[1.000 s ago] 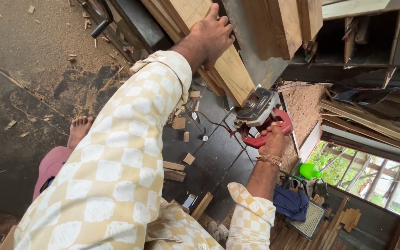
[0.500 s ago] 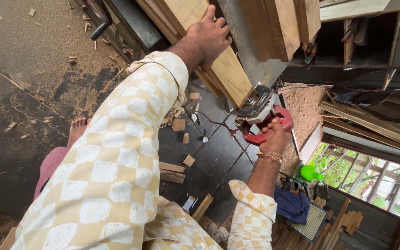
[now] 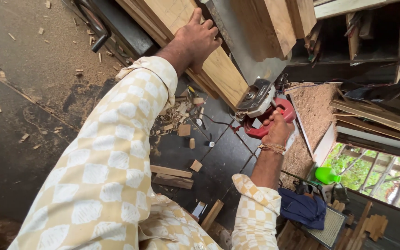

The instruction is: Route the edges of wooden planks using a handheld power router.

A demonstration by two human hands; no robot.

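Since a moment ago the right hand (image 3: 278,130) has carried the power saw (image 3: 261,103) a little up toward the end of the wooden plank (image 3: 218,69), and its fingers are wrapped tight round the red handle. Left hand (image 3: 199,38) has stayed flat on the plank, fingers spread, pressing down (not gripping). Wood offcuts (image 3: 181,120) lie on the dark floor below, with a green funnel (image 3: 326,175) off beside a blue cloth (image 3: 303,208).
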